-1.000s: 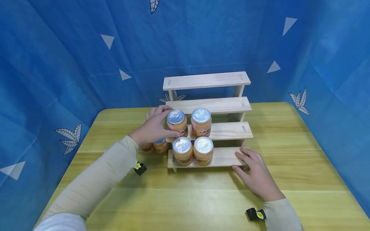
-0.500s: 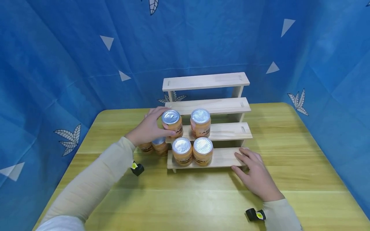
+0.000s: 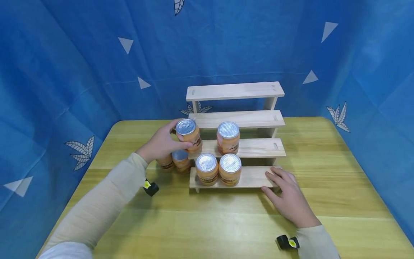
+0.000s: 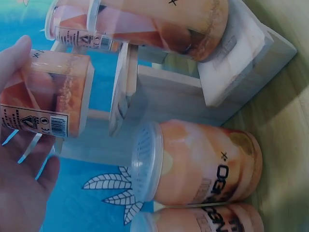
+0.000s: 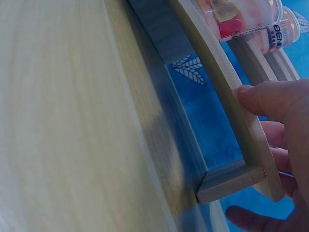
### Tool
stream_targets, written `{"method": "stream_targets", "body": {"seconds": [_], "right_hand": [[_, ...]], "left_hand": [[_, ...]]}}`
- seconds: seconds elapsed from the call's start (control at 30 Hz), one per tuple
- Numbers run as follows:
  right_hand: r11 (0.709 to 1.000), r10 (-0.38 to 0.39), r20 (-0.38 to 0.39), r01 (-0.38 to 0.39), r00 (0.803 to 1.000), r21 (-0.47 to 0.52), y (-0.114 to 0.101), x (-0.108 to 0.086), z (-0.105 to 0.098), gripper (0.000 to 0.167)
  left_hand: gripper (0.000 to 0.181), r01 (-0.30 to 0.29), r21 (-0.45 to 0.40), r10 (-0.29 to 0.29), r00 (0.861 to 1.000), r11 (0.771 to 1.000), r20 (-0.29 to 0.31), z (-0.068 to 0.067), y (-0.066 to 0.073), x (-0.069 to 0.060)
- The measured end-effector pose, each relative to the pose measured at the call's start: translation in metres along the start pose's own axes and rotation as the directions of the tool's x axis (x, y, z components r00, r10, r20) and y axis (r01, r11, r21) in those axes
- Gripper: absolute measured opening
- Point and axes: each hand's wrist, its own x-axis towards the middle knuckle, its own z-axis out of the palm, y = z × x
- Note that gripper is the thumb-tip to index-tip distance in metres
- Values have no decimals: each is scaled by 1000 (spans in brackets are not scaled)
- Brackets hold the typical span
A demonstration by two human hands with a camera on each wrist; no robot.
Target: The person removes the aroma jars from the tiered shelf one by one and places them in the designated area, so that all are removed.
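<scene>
An orange jar with a silver lid (image 3: 189, 135) is gripped by the left hand (image 3: 163, 142) at the left end of the second step of a wooden stepped rack (image 3: 255, 146). In the left wrist view the held jar (image 4: 46, 94) hangs clear of the board edges, thumb on one side and fingers on the other. One more jar (image 3: 228, 138) stands on that same step. Two jars (image 3: 207, 169) (image 3: 230, 169) stand side by side on the lowest step. The right hand (image 3: 289, 198) rests on the lowest step's right end, its thumb on the front edge (image 5: 253, 130).
Two jars (image 3: 182, 162) stand on the table (image 3: 194, 223) left of the rack, partly under the left hand. The rack's two upper steps (image 3: 236, 91) bear nothing. A blue curtain (image 3: 242, 43) hangs behind and at both sides.
The left hand has moved the gripped jar leftward, away from the other jar on the second step. The right hand stays on the rack. The head view has shifted slightly.
</scene>
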Motion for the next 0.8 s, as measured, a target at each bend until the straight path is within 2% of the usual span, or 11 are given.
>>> {"method": "stream_targets", "body": {"seconds": [0.17,0.33,0.57,0.8], "right_hand": [[1000,-4,-2,5,1000,5,0,0,0,54],[1000,-3,-6,3,1000,8,1,0,1,54],[1000,-4,-17,5,1000,18,2,1,2,54],[999,-22,-39,23,999,30,1,1,3,52]], "left_hand": [[85,18,-57,-19,1000,998,-2,-8,-6,-6],[83,32,-72,-33,999,997,-23,-17,-15,-13],[79,37,-58,-42,995,998,-85,-35,-26,-24],[74,60,-45,-66,984,997,-163,-55,-40,-41]]}}
